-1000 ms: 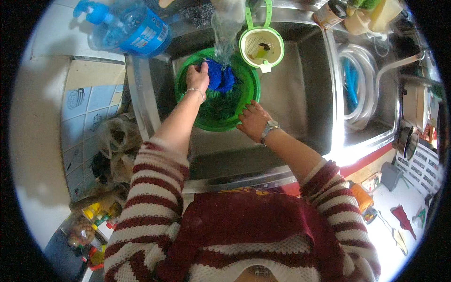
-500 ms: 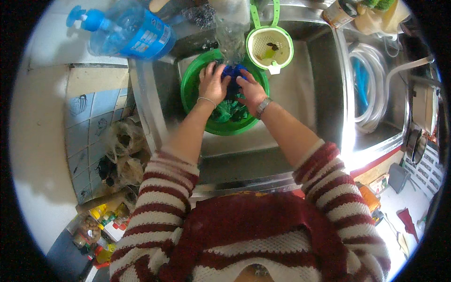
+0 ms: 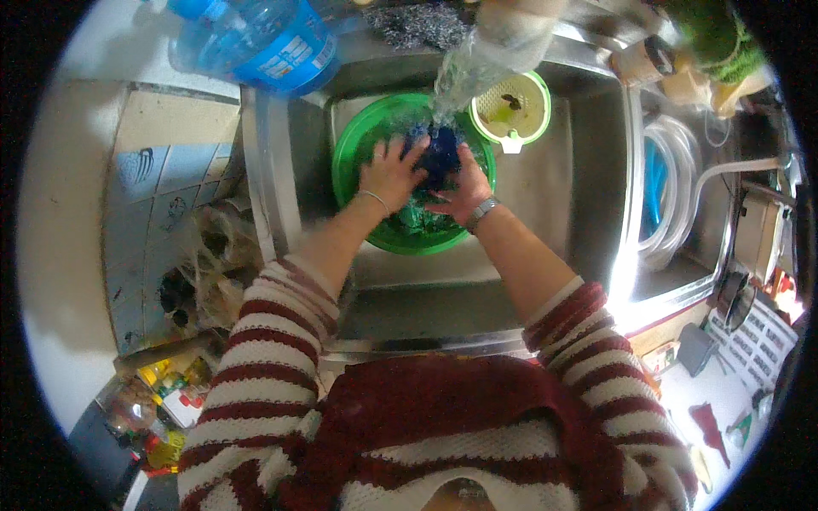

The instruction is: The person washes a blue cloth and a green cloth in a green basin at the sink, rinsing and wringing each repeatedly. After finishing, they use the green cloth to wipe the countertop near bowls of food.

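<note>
A round green basin (image 3: 341, 175) sits in the left bowl of the steel sink, with water pouring into it from above. In the basin, under the stream, lies a dark blue thing (image 3: 440, 157), soft-looking and blurred by splashes; its kind is unclear. My left hand (image 3: 390, 177) is at its left side, fingers spread and the tips near or touching it. My right hand (image 3: 469, 186) is at its right side, fingers apart and thumb stretched inward. Below the hands, a green crumpled-looking thing (image 3: 417, 221) shows in the water.
A green-rimmed strainer (image 3: 545, 115) with scraps in it stands right of the basin. A big blue bottle (image 3: 285, 55) is at the back left, beside a steel scourer (image 3: 422, 27). A coiled transparent hose (image 3: 677, 192) lies in the right bowl. Plastic bags (image 3: 221, 255) are at the left.
My hands have moved apart and their fingers have spread from around the blue thing, which now shows wider between them. The view has shifted, and the water stream now falls at a slant.
</note>
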A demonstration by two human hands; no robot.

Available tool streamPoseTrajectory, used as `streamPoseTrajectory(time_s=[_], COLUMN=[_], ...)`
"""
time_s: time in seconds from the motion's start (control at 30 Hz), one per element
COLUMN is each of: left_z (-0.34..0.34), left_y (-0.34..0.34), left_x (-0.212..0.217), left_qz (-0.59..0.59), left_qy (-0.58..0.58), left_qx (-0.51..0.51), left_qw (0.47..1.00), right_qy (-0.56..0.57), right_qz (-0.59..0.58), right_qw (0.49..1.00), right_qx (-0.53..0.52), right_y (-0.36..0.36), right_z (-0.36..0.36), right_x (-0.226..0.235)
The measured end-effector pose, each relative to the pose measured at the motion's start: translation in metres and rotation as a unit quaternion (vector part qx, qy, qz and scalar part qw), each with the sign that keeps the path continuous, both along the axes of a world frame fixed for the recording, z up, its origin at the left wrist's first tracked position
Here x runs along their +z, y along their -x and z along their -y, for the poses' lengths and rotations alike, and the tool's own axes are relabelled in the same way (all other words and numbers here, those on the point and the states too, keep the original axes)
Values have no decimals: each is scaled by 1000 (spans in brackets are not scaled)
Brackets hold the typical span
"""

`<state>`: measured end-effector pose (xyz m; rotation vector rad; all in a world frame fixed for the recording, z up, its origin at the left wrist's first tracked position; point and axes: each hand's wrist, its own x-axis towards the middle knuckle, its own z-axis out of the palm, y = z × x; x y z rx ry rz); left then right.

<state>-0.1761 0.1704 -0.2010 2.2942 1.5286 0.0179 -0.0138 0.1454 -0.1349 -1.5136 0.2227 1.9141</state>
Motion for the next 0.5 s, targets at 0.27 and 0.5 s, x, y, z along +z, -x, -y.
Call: streamPoseTrajectory(time_s=[0.27, 0.5], left_z=[13, 64], left_y=[-36, -55], left_x=[29, 143], left_qz=[287, 475], left_qy=[77, 22], left_qx=[269, 52], left_qw=[916, 878], right_qy=[13, -277], right_qz=[-89, -114], right_qw=[995, 954], right_qx=[-34, 35], right_y=[-7, -20], right_z=[-9, 13], right_x=[-21, -31])
